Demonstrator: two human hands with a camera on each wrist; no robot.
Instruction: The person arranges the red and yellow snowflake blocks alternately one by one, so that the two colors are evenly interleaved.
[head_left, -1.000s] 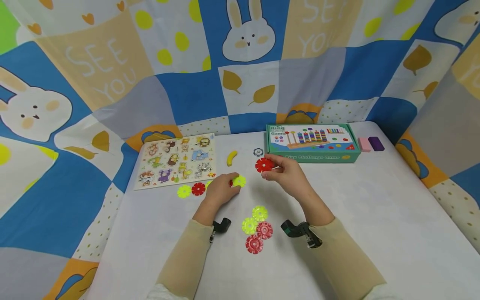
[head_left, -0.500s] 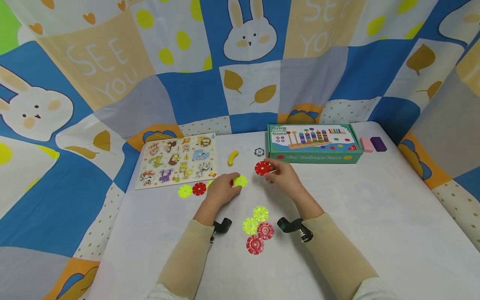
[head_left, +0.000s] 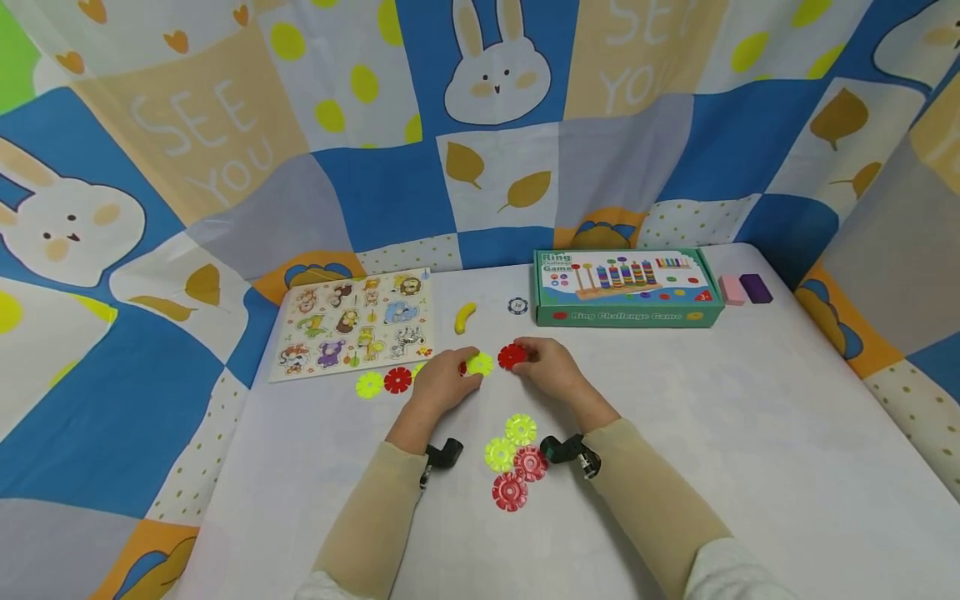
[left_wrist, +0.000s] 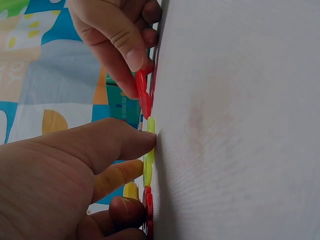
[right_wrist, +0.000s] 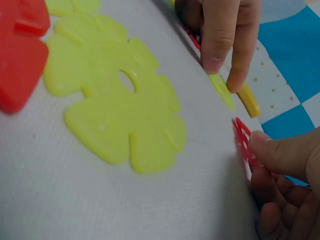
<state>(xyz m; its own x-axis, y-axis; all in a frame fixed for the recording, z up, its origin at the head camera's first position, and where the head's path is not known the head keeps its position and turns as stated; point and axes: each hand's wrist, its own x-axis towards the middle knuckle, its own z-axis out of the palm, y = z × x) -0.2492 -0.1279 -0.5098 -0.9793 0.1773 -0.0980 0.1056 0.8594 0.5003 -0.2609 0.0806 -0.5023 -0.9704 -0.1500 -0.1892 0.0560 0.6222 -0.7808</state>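
My right hand (head_left: 555, 368) pinches a red plastic snowflake disc (head_left: 512, 357) between thumb and fingers, tilted at the table in the right wrist view. Just left of it, my left hand (head_left: 442, 382) holds a yellow-green snowflake disc (head_left: 480, 364) at opposite edges with thumb and index finger, flat on the table. Under the left fingers a red disc (left_wrist: 149, 212) shows partly. The row runs on leftward with another red disc (head_left: 397, 380) and a yellow-green one (head_left: 369, 385); part of it is hidden by the hand. In the left wrist view the held discs nearly meet.
Nearer the person lie two yellow-green discs (head_left: 521, 429) and two red discs (head_left: 510, 492). An animal puzzle board (head_left: 352, 325), a toy banana (head_left: 465, 317), a small round token (head_left: 517, 306), a green game box (head_left: 626, 287), and pink and purple blocks (head_left: 755, 288) stand behind.
My right hand has brought the red disc down and leftward, close beside the yellow-green disc. My left hand has stayed in place.
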